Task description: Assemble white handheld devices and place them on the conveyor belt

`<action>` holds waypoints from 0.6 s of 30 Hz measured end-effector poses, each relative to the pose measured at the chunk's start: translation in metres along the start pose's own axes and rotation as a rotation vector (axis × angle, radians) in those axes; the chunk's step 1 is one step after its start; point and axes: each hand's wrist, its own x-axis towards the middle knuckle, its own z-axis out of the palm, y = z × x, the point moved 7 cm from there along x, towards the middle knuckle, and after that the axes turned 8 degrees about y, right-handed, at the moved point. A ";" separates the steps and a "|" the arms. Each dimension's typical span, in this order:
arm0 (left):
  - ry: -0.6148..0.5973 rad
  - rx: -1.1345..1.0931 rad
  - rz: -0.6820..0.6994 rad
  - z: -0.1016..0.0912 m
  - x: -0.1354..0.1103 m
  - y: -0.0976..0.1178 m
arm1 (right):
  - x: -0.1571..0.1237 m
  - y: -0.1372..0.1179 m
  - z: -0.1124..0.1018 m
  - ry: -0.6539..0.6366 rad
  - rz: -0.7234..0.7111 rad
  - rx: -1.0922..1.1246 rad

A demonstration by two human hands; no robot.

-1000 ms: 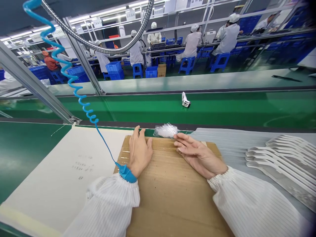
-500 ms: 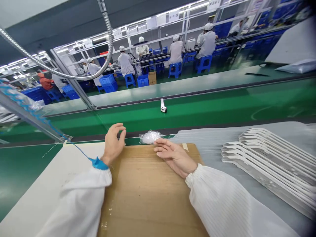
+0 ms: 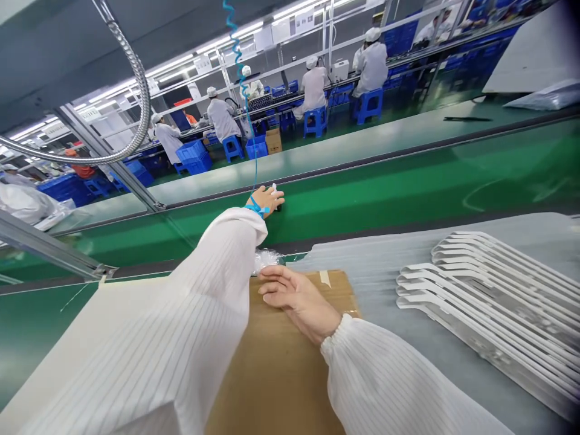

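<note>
My left hand [image 3: 267,200] reaches out over the green conveyor belt, its fingers spread on top of a small white and black part [image 3: 274,188]. Most of that part is hidden under the hand, so a firm hold cannot be made out. A blue wrist strap [image 3: 256,207] with a coiled cord circles my left wrist. My right hand [image 3: 296,297] hovers above a brown cardboard sheet or box [image 3: 281,362], fingers loosely bent and apart, with nothing in it. Just beyond its fingertips lies a crumpled clear plastic wrapping [image 3: 268,260], partly covered by my left sleeve.
White curved plastic pieces [image 3: 480,302] lie stacked in rows on grey foam sheeting [image 3: 376,260] at the right. A metal post [image 3: 109,154] and flexible metal hose [image 3: 140,90] stand at the left. Beyond the green belt [image 3: 362,187], several people in white sit at another line.
My left hand has moved forward and right, from above the cardboard's left edge to the small part on the belt. The right hand stays nearly in place. The view has shifted slightly.
</note>
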 end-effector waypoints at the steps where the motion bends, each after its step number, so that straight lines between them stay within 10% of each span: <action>1: -0.036 0.002 -0.010 0.003 0.003 -0.001 | -0.001 -0.001 0.001 -0.011 0.004 0.004; 11: -0.086 -0.010 -0.296 -0.065 -0.058 -0.073 | 0.002 0.000 0.000 -0.015 -0.013 -0.002; 18: 0.277 -0.670 -0.345 -0.153 -0.133 -0.033 | -0.012 -0.022 0.005 0.084 -0.472 -0.518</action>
